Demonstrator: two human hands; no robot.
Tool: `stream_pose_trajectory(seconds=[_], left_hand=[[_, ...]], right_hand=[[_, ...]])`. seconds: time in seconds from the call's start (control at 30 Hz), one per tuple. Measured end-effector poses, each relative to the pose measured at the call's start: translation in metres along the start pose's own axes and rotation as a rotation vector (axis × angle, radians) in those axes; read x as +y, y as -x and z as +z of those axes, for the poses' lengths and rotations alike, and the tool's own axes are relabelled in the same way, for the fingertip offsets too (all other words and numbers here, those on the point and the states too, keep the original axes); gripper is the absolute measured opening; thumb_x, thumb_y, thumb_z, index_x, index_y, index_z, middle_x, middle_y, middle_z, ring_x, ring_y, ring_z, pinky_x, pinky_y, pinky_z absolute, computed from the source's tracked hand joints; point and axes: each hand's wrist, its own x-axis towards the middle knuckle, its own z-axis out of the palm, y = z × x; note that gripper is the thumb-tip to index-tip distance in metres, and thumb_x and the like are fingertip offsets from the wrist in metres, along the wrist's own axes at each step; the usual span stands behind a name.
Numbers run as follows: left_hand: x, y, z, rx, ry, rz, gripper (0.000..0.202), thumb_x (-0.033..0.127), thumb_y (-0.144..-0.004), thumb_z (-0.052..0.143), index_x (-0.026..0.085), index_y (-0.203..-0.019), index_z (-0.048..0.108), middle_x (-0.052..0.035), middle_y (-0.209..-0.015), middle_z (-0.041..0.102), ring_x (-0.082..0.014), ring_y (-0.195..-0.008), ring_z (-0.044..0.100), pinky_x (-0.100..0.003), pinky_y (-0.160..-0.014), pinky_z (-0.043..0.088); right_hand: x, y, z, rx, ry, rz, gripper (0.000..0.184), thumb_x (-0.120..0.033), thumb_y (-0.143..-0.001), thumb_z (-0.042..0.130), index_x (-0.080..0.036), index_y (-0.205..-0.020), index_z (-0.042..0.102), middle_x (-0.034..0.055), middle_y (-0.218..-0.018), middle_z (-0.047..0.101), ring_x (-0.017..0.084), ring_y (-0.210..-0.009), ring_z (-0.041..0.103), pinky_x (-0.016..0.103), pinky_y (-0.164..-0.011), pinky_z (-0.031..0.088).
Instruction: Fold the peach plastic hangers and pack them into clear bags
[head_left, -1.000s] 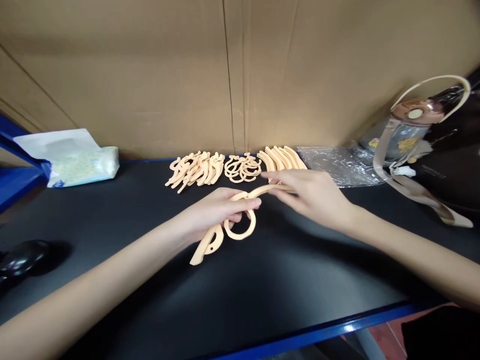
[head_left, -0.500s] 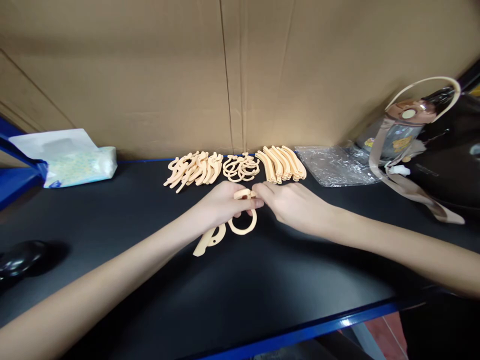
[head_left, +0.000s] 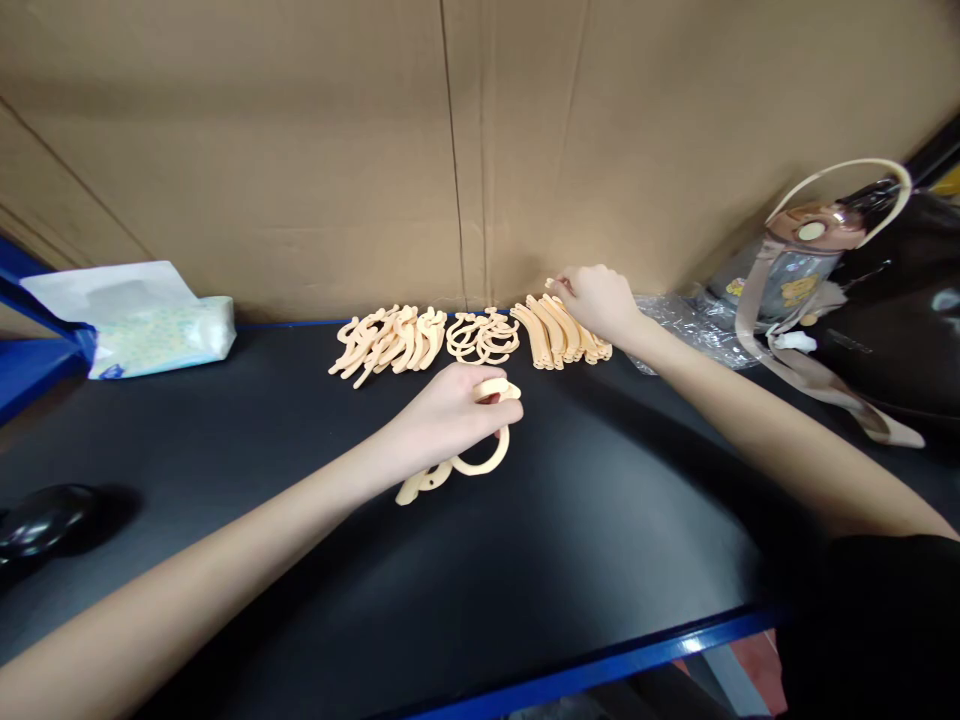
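Observation:
My left hand (head_left: 465,400) is closed around beige curved pieces in front of the piles. From under it hangs a beige ring-shaped piece (head_left: 491,460), and a flat curved piece with a small hole (head_left: 411,488) sticks out below the wrist. How these join is hidden by my fingers. My right hand (head_left: 596,298) is closed over the far end of the pile of long curved strips (head_left: 551,335). A beige tip (head_left: 550,284) pokes out by its thumb; the rest is covered by the fingers.
A pile of S-curved beige pieces (head_left: 390,345) and a heap of open rings (head_left: 482,337) lie along the cardboard wall. A tissue pack (head_left: 161,335) and black mouse (head_left: 49,520) are at left. Right stand a clear plastic bag (head_left: 690,325), strapped bottle (head_left: 814,265) and black bag (head_left: 900,330).
My right hand has left the pieces in my left hand and moved away and to the right, onto the strip pile. The left hand keeps its hold, its pieces slightly turned.

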Motion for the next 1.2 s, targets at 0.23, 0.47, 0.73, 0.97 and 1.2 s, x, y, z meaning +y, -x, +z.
stream_pose_trajectory(seconds=[0.23,0.47,0.73,0.97,1.2], left_hand=[[0.0,-0.022,-0.001,0.059,0.138,0.156,0.023,0.029,-0.081,0.041,0.02,-0.064,0.054,-0.0019,-0.069,0.062,-0.0163,-0.067,0.057,-0.028,-0.061,0.044],[-0.017,-0.043,-0.014,0.275,0.152,0.238,0.035,0.034,-0.095,0.037,0.015,-0.109,0.062,-0.0076,-0.095,0.066,-0.0193,-0.082,0.061,-0.029,-0.066,0.047],[-0.008,-0.038,-0.026,0.295,0.114,0.241,0.043,0.043,-0.102,0.036,0.016,-0.121,0.064,-0.0082,-0.101,0.067,-0.0162,-0.08,0.063,-0.028,-0.074,0.052],[-0.006,-0.039,-0.035,0.331,0.196,0.173,0.022,0.029,-0.097,0.048,0.015,-0.09,0.064,0.0013,-0.074,0.054,-0.007,-0.053,0.052,-0.02,-0.055,0.047],[-0.005,-0.035,-0.03,0.262,0.1,0.189,0.024,0.029,-0.098,0.041,0.018,-0.083,0.055,0.0056,-0.061,0.04,-0.0083,-0.046,0.039,-0.021,-0.045,0.036]], right_hand=[[-0.008,-0.012,0.005,0.094,0.021,0.062,0.039,-0.04,-0.099,0.044,-0.014,-0.092,0.072,0.017,-0.093,0.073,0.026,-0.083,0.064,0.035,-0.069,0.037],[-0.033,0.027,-0.017,-0.317,-0.859,-0.17,0.059,-0.059,-0.099,0.035,-0.014,-0.09,0.073,0.0091,-0.081,0.074,0.016,-0.074,0.066,0.027,-0.067,0.046],[-0.047,0.043,-0.018,-0.44,-1.142,-0.293,0.03,-0.043,-0.085,0.069,-0.016,-0.074,0.063,-0.0033,-0.065,0.057,0.007,-0.056,0.049,0.022,-0.053,0.038],[-0.025,0.031,-0.047,-0.068,-0.948,-0.141,0.024,-0.039,-0.089,0.063,-0.018,-0.077,0.065,-0.0008,-0.067,0.061,0.012,-0.06,0.053,0.026,-0.057,0.039],[-0.023,0.042,-0.05,0.133,-0.126,-0.444,0.031,-0.029,-0.1,0.043,-0.018,-0.119,0.065,0.0089,-0.103,0.07,0.019,-0.077,0.061,0.03,-0.063,0.034]])
